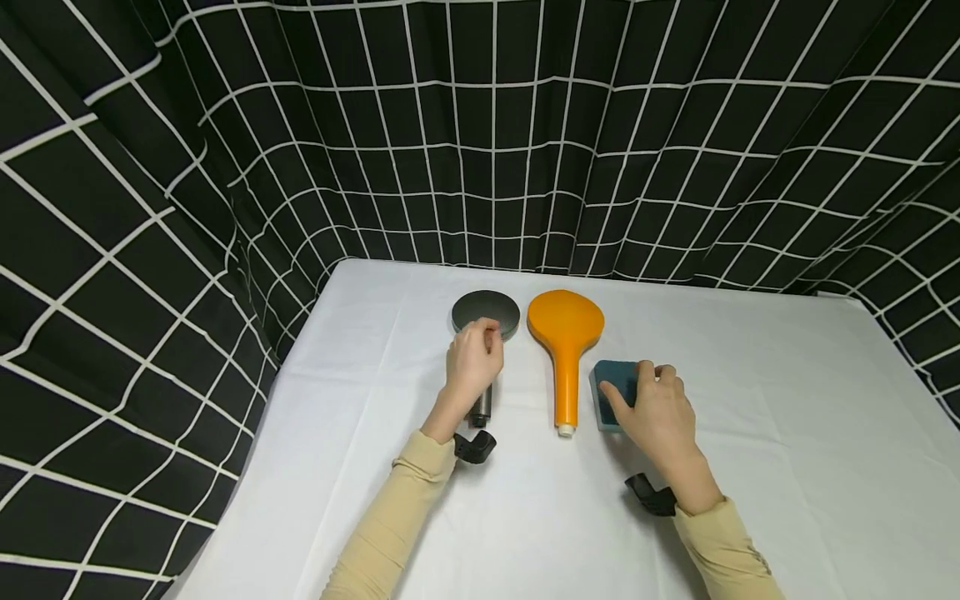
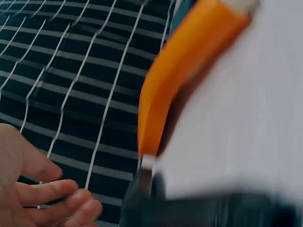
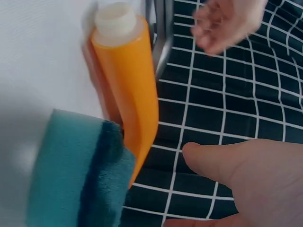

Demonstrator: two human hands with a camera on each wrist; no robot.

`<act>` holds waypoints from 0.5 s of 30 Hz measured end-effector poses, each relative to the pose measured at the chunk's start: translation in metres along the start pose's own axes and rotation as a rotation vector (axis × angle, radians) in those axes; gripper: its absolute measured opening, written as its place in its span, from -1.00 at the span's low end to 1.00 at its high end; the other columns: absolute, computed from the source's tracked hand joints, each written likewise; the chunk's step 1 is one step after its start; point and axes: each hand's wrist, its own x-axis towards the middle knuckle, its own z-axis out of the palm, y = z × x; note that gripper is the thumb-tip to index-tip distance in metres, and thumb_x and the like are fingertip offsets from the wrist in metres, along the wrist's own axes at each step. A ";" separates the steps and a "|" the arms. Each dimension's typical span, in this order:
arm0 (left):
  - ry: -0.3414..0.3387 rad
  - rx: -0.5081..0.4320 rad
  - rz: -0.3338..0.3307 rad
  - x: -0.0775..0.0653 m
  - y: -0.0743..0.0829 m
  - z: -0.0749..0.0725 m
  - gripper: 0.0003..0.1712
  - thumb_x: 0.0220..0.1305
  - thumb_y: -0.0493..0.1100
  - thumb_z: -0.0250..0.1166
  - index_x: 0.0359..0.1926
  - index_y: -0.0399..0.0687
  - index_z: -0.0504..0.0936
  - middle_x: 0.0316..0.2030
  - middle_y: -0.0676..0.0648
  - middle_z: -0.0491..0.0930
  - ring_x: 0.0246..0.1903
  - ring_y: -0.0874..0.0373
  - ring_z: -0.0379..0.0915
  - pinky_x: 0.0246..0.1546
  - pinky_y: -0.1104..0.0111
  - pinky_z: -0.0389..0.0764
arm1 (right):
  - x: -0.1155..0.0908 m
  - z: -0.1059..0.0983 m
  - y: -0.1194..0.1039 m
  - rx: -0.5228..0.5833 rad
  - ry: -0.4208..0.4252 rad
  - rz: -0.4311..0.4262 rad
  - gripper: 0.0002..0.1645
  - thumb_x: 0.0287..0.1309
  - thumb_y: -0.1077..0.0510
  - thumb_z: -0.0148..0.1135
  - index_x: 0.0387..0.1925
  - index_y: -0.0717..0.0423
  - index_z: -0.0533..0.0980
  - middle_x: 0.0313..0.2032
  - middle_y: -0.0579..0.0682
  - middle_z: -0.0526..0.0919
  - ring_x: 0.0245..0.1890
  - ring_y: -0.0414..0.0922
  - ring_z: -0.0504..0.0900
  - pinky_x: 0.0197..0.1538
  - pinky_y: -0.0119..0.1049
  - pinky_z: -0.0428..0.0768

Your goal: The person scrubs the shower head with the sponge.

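In the head view, a dark grey shower head (image 1: 480, 307) and an orange shower head (image 1: 566, 329) lie side by side, handles toward the person. The orange one has a white end piece (image 1: 566, 431). My left hand (image 1: 472, 360) hovers over the grey one and hides part of its handle. Its fingers hang loosely bent, with nothing in them in the left wrist view. Right of the orange handle lies a teal sponge (image 1: 617, 375) with a darker blue layer (image 3: 106, 175). Above it is my right hand (image 1: 660, 412), thumb spread; a gap separates it from the sponge in the right wrist view.
A white cloth (image 1: 780, 433) covers the table. Black curtains (image 1: 517, 150) with a white grid hang behind it and at both sides. Each wrist carries a black camera mount (image 1: 476, 447).
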 end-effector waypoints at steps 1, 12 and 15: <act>-0.011 0.019 -0.023 -0.001 -0.006 -0.006 -0.77 0.23 -0.33 0.07 -0.17 -0.31 0.61 -0.36 -0.14 0.59 -0.38 0.06 0.52 -0.42 0.30 0.53 | 0.001 0.000 0.000 0.007 0.005 -0.006 -0.27 0.05 -0.07 0.30 -0.05 0.51 0.34 -0.21 0.52 0.36 -0.31 0.36 0.43 -0.46 0.17 0.50; -0.383 -0.240 -0.348 -0.009 -0.049 -0.017 -0.35 0.22 -0.10 0.24 0.18 -0.46 0.29 -0.12 -0.31 0.55 -0.15 -0.10 0.53 -0.17 0.17 0.56 | 0.002 0.012 -0.002 -0.079 -0.203 0.029 -0.08 -0.03 -0.15 0.32 0.04 0.55 0.24 -0.27 0.62 0.31 -0.32 0.43 0.41 -0.45 0.19 0.51; -0.402 -0.356 -0.352 -0.009 -0.057 -0.011 -0.37 0.16 -0.11 0.30 0.10 -0.50 0.35 -0.22 -0.23 0.59 -0.26 0.00 0.56 -0.24 0.26 0.58 | 0.002 0.016 -0.003 -0.093 -0.262 0.054 -0.07 -0.04 -0.14 0.31 0.06 0.55 0.21 -0.28 0.62 0.30 -0.31 0.43 0.41 -0.43 0.18 0.52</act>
